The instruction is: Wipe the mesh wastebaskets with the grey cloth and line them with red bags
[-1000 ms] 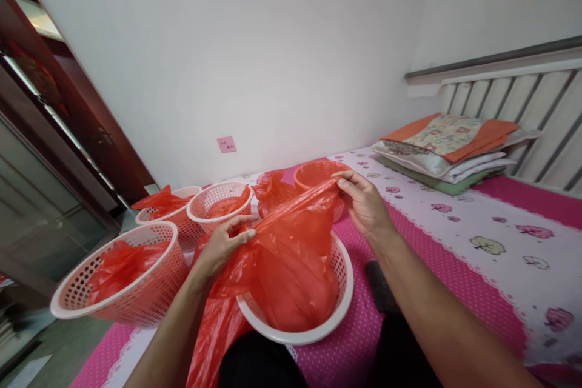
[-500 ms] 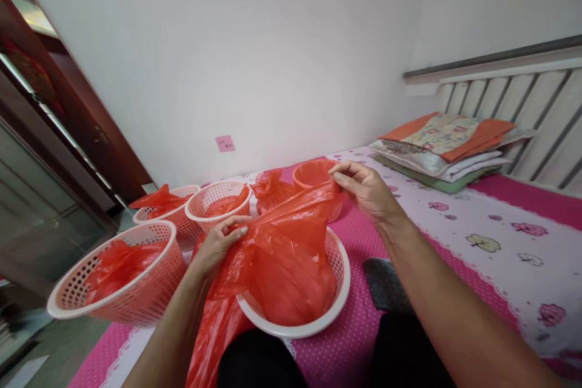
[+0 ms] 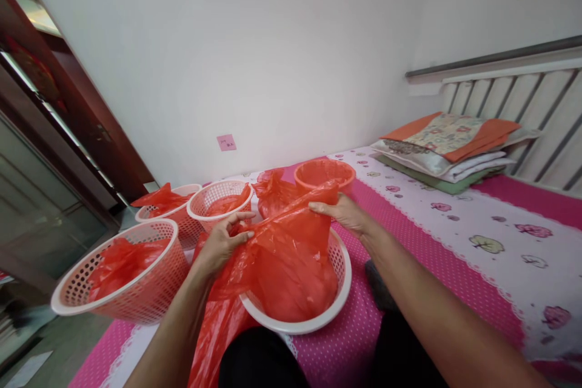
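Note:
A thin red plastic bag (image 3: 295, 254) is stretched between my hands over a white-rimmed plastic basket (image 3: 342, 291) in front of me. My left hand (image 3: 227, 241) pinches the bag's edge at the basket's left. On the right, my right hand (image 3: 339, 212) grips the upper edge between thumb and fingers, just above the basket's far rim. The lower part of the bag sags inside the basket, covering its bottom. More red plastic (image 3: 222, 339) hangs down left of the basket, beside my knee.
Left stands a larger pink basket (image 3: 157, 282) with red plastic inside; two more baskets (image 3: 193, 206) (image 3: 219, 194) are behind it. An orange basket (image 3: 325, 173) and crumpled red bag (image 3: 275, 191) lie near the wall. Folded cushions (image 3: 450, 139) are stacked at the right on the pink bedspread (image 3: 431, 254).
My right hand has moved left and down, bringing its bag edge closer to my left hand. The orange basket behind shows more now. My left hand has barely moved.

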A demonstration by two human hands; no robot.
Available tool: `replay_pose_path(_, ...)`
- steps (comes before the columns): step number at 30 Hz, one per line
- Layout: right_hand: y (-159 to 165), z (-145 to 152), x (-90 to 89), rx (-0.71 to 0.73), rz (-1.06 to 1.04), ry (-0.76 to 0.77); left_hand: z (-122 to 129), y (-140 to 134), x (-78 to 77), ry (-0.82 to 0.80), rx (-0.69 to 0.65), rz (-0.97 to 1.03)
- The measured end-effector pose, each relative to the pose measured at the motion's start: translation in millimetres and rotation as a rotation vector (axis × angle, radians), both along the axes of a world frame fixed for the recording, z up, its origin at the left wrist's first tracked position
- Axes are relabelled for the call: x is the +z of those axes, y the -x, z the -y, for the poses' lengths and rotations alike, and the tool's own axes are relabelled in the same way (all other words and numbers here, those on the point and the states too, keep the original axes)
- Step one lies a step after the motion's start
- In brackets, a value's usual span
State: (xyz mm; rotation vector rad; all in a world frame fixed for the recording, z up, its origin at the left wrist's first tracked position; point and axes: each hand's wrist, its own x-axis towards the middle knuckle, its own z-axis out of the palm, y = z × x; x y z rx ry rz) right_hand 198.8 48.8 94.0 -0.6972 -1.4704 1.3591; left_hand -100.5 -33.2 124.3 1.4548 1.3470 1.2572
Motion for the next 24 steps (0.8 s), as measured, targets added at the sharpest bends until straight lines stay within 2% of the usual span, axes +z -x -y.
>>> replay_pose_path(4,6.5,-3.7,5.7,-0.029,0.04,-0.041,-5.0,8.2,0.4,0.093,-0.099,-0.156)
replay_pose_path(7,4.5,-3.4,17.9,-0.071,-0.004,-0.171,-6.2,12.6,-1.9,0.179,-0.2,-0.183)
replay_pose_path(10,2.4,0.3,25.0,-0.105,-0.048,-0.264,-5.0,10.5,-2.7,0.109,-0.125,-0.14)
replay_pose_path(13,5.3,8.2,25.7,-0.129,-0.126,-0.225,-4.3,3.9,-1.6,-0.039,0.05,0.018)
replay_pose_path(16,15.0,19.7,23.3,-0.095,-0.178,-0.179,-5.6,-4.6,-0.7,-0.183,0.212,0.189)
replay_pose_path(18,25.7,26.8,19.2,-0.055,-0.115,-0.174,-6.8,-12.3,-0.7,-0.199,0.224,0.204)
replay_pose_path(22,56.1,33.9,2.0,0.023,0.118,-0.189,-7.3,-35.1,-1.0,-0.172,0.124,0.116)
replay_pose_path(24,71.9,34.3,-8.2,0.047,0.147,-0.238,-6.9,-46.5,-0.2,-0.17,0.025,0.063)
